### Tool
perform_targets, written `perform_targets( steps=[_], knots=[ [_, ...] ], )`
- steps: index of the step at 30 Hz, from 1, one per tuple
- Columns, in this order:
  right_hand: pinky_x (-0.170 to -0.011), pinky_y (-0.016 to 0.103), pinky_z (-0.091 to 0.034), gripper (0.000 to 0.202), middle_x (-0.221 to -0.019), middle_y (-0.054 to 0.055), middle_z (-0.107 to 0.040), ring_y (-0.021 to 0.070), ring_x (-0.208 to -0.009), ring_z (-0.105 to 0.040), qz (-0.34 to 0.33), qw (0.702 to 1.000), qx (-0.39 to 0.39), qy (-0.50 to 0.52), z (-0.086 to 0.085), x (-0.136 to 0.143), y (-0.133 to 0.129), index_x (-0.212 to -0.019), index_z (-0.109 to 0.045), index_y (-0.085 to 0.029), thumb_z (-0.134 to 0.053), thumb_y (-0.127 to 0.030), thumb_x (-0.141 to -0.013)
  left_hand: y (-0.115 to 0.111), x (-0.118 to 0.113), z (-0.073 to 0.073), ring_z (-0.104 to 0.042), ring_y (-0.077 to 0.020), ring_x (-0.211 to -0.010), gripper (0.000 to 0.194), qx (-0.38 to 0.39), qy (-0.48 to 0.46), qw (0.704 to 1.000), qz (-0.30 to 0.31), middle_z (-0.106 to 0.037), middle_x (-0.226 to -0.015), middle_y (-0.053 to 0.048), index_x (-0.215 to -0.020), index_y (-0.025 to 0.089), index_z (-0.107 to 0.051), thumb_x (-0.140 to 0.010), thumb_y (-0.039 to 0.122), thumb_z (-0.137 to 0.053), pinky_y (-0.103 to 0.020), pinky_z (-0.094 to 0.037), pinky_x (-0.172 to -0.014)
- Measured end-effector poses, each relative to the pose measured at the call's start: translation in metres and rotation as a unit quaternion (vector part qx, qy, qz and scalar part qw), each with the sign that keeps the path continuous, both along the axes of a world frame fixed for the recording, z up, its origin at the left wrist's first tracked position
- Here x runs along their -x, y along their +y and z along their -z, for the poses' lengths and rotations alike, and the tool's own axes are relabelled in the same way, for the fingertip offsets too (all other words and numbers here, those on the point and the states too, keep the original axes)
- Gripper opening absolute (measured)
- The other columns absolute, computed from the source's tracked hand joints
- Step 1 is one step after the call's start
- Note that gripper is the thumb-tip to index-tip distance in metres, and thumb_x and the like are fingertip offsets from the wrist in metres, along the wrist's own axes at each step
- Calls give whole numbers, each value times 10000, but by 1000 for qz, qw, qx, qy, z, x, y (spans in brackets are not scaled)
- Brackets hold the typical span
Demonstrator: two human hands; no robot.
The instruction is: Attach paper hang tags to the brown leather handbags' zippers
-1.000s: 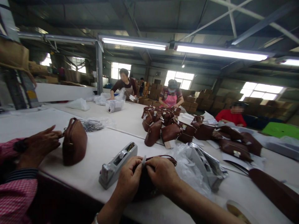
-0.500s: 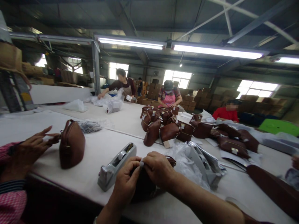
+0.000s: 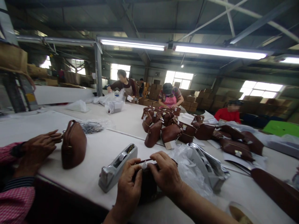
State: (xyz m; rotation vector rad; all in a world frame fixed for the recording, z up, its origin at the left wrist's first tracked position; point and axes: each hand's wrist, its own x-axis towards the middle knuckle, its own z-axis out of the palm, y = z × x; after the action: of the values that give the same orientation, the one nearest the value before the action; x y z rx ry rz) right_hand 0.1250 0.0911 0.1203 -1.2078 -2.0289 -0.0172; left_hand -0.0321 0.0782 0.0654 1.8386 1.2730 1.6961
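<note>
I see my left hand (image 3: 128, 183) and right hand (image 3: 166, 174) low in the centre of the frame, fingers of both curled tight on a dark brown bag (image 3: 147, 183) standing on the white table (image 3: 98, 155), pinching a small pale piece (image 3: 144, 165) at its top. A grey tape dispenser (image 3: 116, 166) lies just left. At far left, a co-worker's hand (image 3: 37, 149) touches another brown bag (image 3: 73, 144).
</note>
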Motion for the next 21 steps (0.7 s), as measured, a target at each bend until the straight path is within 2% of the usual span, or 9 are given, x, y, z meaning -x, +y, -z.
perform_targets(
  steps=[3, 6, 14, 19, 21],
  knots=[
    [-782, 291, -423, 175, -840, 46, -636, 185, -829, -572, -36, 999, 14, 26, 1, -4, -10, -849, -665, -206, -514, -159, -924, -1, -1, 0, -573, -228, -1112, 141, -6, 4, 1000, -1, -586, -1147, -88, -932, 213, -655, -917, 246, -519, -373, -464, -981],
    [-793, 302, -413, 149, -855, 38, -647, 183, -838, -565, -62, 997, 39, 18, 3, -2, -14, -864, -693, -218, -564, -158, -908, -2, -1, 2, -574, -222, -1111, 137, -9, 0, 1000, -1, -587, -1143, -81, -946, 218, -659, -915, 236, -527, -368, -462, -987],
    [-761, 309, -387, 157, -754, -4, -671, 163, -775, -548, -113, 988, 90, 52, 4, 8, 3, -704, -686, -198, -677, -86, -814, 1, 2, 9, -607, -202, -1070, 119, -44, -20, 999, -16, -608, -1110, -50, -914, 257, -698, -888, 229, -586, -359, -503, -944],
    [-767, 293, -396, 164, -756, -12, -686, 155, -785, -565, -124, 981, 117, 91, 4, 8, 7, -700, -713, -209, -689, -71, -786, 4, 1, 12, -627, -237, -1048, 101, 6, -42, 998, -44, -635, -1097, -69, -863, 234, -698, -853, 312, -635, -407, -523, -923],
    [-783, 295, -396, 161, -762, -12, -688, 154, -788, -570, -129, 978, 130, 95, 4, 7, 8, -707, -726, -216, -688, -82, -789, 6, 2, 12, -641, -251, -1030, 176, 42, -78, 995, -45, -651, -1088, -81, -947, 222, -677, -832, 353, -659, -428, -536, -912]
  ],
)
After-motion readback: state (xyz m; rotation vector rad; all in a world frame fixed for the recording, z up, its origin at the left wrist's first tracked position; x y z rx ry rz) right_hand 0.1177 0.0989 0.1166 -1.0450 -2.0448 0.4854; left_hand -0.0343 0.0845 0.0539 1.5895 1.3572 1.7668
